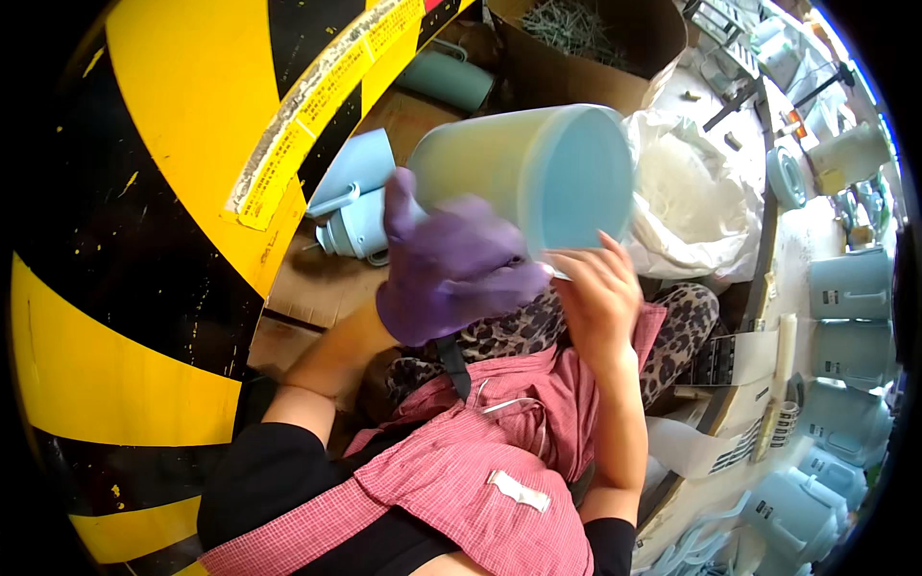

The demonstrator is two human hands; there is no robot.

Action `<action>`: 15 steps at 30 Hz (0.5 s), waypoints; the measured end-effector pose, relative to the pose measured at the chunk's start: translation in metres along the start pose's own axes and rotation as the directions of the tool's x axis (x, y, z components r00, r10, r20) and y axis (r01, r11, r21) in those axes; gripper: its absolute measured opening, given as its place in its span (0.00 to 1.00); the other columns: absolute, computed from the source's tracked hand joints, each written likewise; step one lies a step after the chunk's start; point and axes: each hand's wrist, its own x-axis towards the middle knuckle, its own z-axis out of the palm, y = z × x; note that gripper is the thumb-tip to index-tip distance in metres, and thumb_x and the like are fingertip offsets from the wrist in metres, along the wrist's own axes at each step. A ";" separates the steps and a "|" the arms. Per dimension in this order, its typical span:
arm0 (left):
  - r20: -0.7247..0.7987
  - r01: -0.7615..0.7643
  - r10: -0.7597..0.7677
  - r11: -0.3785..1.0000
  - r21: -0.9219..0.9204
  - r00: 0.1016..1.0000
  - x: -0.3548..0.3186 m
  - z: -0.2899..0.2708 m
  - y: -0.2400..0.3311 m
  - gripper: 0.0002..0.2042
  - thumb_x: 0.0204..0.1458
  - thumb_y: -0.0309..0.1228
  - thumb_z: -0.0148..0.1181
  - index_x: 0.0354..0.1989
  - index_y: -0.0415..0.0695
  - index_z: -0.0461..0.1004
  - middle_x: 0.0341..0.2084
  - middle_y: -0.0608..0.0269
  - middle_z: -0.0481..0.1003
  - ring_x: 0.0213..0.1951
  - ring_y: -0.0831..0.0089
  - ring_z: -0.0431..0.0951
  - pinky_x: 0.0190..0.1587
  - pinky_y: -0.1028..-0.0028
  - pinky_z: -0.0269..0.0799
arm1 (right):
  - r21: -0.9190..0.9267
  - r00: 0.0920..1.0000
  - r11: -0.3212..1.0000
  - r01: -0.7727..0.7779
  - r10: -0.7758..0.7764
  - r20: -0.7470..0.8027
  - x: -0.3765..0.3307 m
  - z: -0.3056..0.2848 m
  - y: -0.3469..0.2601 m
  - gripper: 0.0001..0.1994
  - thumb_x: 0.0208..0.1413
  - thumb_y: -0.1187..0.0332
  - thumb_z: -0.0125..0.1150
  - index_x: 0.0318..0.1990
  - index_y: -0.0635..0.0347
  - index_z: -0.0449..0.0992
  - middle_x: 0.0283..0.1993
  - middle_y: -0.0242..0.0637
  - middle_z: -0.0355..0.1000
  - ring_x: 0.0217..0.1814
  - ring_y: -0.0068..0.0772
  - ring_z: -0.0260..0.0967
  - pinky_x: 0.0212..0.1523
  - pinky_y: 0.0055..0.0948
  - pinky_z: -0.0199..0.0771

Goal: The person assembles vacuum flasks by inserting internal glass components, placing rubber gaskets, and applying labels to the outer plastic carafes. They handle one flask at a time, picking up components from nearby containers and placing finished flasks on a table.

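Observation:
A large pale blue, open-ended plastic cylinder lies on its side beyond my hands, its round mouth turned to the right. My left hand, in a purple glove, is in front of its lower side, partly blurred; one digit sticks up while the others bend together toward my right hand. What the gloved fingers hold is hidden. My bare right hand is below the cylinder's mouth, its fingertips meeting the glove. A small white piece shows pinched at the right fingertips.
A yellow-and-black striped panel curves along the left. Blue jug parts lie behind my left hand. A cardboard box of screws or pins stands at the back, beside a white plastic bag. Several blue jugs line the right-hand bench.

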 end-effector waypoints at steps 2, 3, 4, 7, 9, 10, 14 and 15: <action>-0.342 0.369 -0.492 0.855 -0.365 0.800 0.003 0.009 0.015 0.26 0.51 0.36 0.67 0.58 0.37 0.70 0.53 0.55 0.70 0.59 0.65 0.67 0.71 0.51 0.52 | 0.037 0.966 0.991 -0.127 0.132 -0.222 -0.025 -0.021 0.005 0.08 0.51 0.77 0.69 0.40 0.62 0.82 0.36 0.34 0.81 0.39 0.33 0.78 0.59 0.40 0.74; -0.466 0.409 -0.754 0.648 -0.643 0.462 0.008 0.024 0.022 0.35 0.52 0.38 0.68 0.66 0.35 0.63 0.61 0.49 0.64 0.65 0.62 0.62 0.72 0.52 0.49 | 0.193 0.898 0.967 -0.163 0.227 -0.377 -0.043 -0.036 0.006 0.08 0.55 0.76 0.67 0.42 0.64 0.81 0.38 0.36 0.81 0.40 0.32 0.78 0.56 0.38 0.75; -0.404 0.428 -0.735 0.658 -0.619 0.545 0.002 0.029 0.017 0.45 0.53 0.41 0.69 0.73 0.35 0.48 0.69 0.43 0.51 0.68 0.59 0.56 0.73 0.56 0.47 | 0.439 0.782 0.852 -0.286 0.472 -0.408 -0.069 -0.049 0.003 0.08 0.58 0.74 0.65 0.44 0.66 0.79 0.40 0.38 0.81 0.41 0.31 0.78 0.53 0.36 0.76; 0.257 0.134 -0.879 -0.221 -0.966 0.402 0.011 0.055 -0.002 0.36 0.67 0.48 0.48 0.74 0.38 0.48 0.70 0.53 0.57 0.71 0.65 0.56 0.74 0.65 0.46 | 0.947 0.407 0.317 -0.058 0.873 -0.267 -0.137 -0.072 0.000 0.14 0.66 0.67 0.61 0.53 0.69 0.74 0.49 0.43 0.79 0.48 0.34 0.78 0.51 0.34 0.79; 0.187 -0.050 -0.720 -0.294 -0.955 0.668 0.020 0.053 -0.020 0.38 0.65 0.55 0.50 0.74 0.41 0.51 0.68 0.56 0.61 0.69 0.69 0.61 0.72 0.67 0.54 | 0.989 0.432 0.124 -0.082 0.898 -0.077 -0.174 -0.060 -0.013 0.12 0.67 0.65 0.61 0.48 0.67 0.77 0.48 0.44 0.80 0.49 0.34 0.79 0.53 0.38 0.79; 0.219 -0.044 -0.621 -0.378 -0.925 0.753 0.029 0.051 -0.027 0.42 0.60 0.57 0.56 0.74 0.41 0.53 0.67 0.56 0.63 0.67 0.68 0.64 0.70 0.66 0.59 | 0.968 0.461 0.072 -0.241 0.886 0.049 -0.192 -0.058 -0.022 0.11 0.67 0.64 0.61 0.45 0.66 0.79 0.47 0.42 0.80 0.46 0.33 0.79 0.49 0.39 0.80; 0.422 0.236 -0.248 -0.543 -0.806 0.872 0.074 0.026 -0.021 0.52 0.33 0.40 0.84 0.70 0.40 0.60 0.61 0.59 0.70 0.60 0.68 0.73 0.65 0.65 0.67 | 0.023 0.491 0.493 -0.869 0.858 0.151 -0.209 -0.082 -0.050 0.15 0.61 0.63 0.68 0.47 0.65 0.79 0.40 0.39 0.79 0.42 0.31 0.75 0.44 0.35 0.76; 0.440 0.310 -0.142 -0.522 -0.794 0.887 0.087 0.022 -0.010 0.53 0.30 0.33 0.85 0.70 0.40 0.61 0.61 0.59 0.70 0.61 0.69 0.72 0.66 0.66 0.66 | -0.242 0.708 0.668 -0.704 0.689 -0.158 -0.198 -0.095 -0.051 0.17 0.60 0.62 0.68 0.50 0.65 0.79 0.40 0.40 0.79 0.42 0.33 0.75 0.45 0.36 0.75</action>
